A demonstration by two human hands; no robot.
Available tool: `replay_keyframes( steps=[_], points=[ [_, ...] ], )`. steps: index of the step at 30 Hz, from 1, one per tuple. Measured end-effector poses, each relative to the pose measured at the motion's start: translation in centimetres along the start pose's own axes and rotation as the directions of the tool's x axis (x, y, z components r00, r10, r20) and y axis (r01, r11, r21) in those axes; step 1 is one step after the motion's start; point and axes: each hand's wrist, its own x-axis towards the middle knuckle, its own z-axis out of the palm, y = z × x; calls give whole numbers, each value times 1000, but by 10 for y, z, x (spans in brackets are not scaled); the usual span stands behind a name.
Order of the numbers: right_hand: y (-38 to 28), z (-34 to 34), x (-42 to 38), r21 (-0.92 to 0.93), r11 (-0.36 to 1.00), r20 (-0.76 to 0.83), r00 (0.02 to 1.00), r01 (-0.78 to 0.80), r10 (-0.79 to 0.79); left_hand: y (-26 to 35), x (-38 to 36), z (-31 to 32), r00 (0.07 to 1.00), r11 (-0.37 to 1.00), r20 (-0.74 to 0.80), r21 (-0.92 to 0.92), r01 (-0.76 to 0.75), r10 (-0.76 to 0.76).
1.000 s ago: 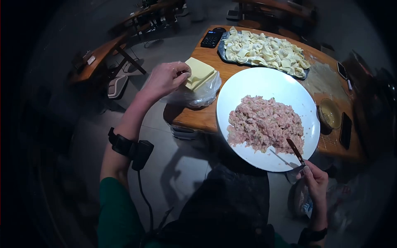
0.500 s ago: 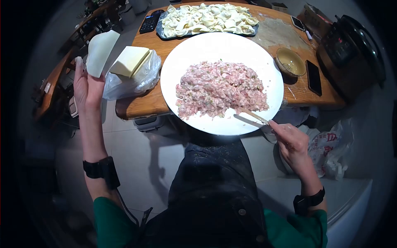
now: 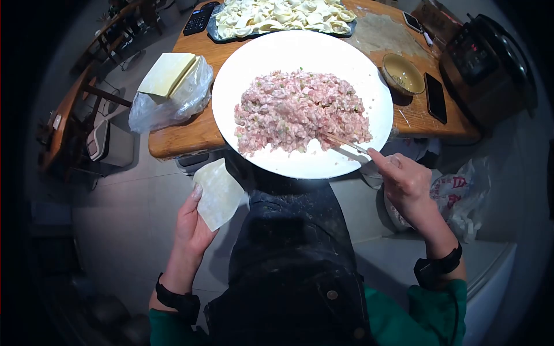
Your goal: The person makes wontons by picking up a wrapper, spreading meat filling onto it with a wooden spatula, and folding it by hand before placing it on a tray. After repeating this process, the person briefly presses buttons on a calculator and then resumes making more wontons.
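Left hand (image 3: 191, 228), off the near left side of the white plate (image 3: 300, 46), grips a pale square wrapper (image 3: 218, 195) by its left edge; the thumb lies on the sheet, while most of the fingers are hidden behind it. From the thumb, the wrapper spreads up and across toward the plate, clear of its rim, tilted with one corner up and one down.

Right hand (image 3: 408, 183), just outside the plate's near right rim, has its fingers closed on a slim brown utensil (image 3: 348, 143). That reaches in over the rim, its far end meeting the near side of the pink minced filling (image 3: 300, 109), which is heaped in the middle of the plate and flecked with green.

Left of the plate, on the wooden counter (image 3: 190, 135), a stack of wrappers (image 3: 167, 72) sits on a clear plastic bag (image 3: 173, 109), well apart from the left hand. Beyond the plate's far rim, folded dumplings (image 3: 283, 14) crowd a dark tray (image 3: 214, 33). Right of the plate come a small bowl (image 3: 405, 74), close to the rim, and next to it a dark phone (image 3: 436, 99).
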Motion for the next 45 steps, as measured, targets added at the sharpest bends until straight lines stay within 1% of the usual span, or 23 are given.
replay_keyframes(
  steps=[3,6,8,10,11,14,16,21,23,24,25,27,29,30,32,33,36,38,40,42,43,44,45],
  points=[
    [-4,6,11,-52,998,-42,998,39,-42,-22,2,-7,990,993,-97,39,109,-105],
    [-2,14,13,-86,995,-23,998,48,-50,-37,6,-2,985,988,-106,57,142,-136],
    [-3,14,9,-103,994,69,997,49,-42,-43,7,2,989,989,-105,92,117,-107],
    [-8,7,5,-63,997,108,994,38,-31,-46,11,-1,971,962,-142,163,217,-194],
    [-9,4,4,-23,999,147,989,26,-22,-49,12,1,971,963,-141,161,215,-193],
    [-9,1,-3,73,997,86,996,-15,8,-60,15,12,950,924,-169,240,299,-263],
    [-4,0,-8,17,999,51,998,-42,41,-65,17,21,935,921,-177,189,340,-308],
    [-3,0,-8,-71,994,22,996,-87,89,-74,23,29,927,903,-128,213,374,-353],
    [-8,3,-6,-96,991,77,992,-94,101,-77,26,31,923,899,-113,209,385,-368],
    [-10,3,-6,-93,991,76,992,-92,99,-80,28,31,929,904,-52,219,368,-366],
    [-12,3,-6,-62,992,97,989,-108,113,-83,30,32,933,909,11,227,349,-361],
    [-16,3,-4,-25,993,117,986,-118,120,-86,32,41,936,920,21,194,341,-351],
    [-22,3,-2,383,876,276,942,-292,194,-88,33,49,941,931,26,160,329,-337],
    [-28,3,-2,392,874,278,943,-287,185,-89,33,52,943,937,54,140,319,-329],
    [-43,3,-4,532,776,323,928,-339,183,-88,34,56,949,948,76,117,296,-306],
    [-49,2,-8,398,903,220,973,-161,76,-88,33,57,949,950,96,115,290,-301],
    [-70,10,-24,102,992,135,987,72,-85,-87,31,53,950,955,132,120,270,-285],
    [-71,16,-37,122,987,105,987,109,-122,-85,28,49,949,957,152,130,258,-277],
    [-67,11,-47,130,989,167,982,71,-92,-78,23,41,951,954,149,174,244,-270],
    [-59,8,-47,200,978,169,981,63,-98,-71,18,33,962,957,111,182,226,-248],
    [-60,2,-40,440,893,189,982,-99,16,-68,16,31,969,957,79,195,215,-234],
    [-61,-4,-35,640,726,238,964,-249,121,-68,14,31,970,957,75,195,212,-230],
    [-65,-6,-28,700,618,351,926,-359,140,-67,12,32,971,954,104,237,186,-215]
  ],
)
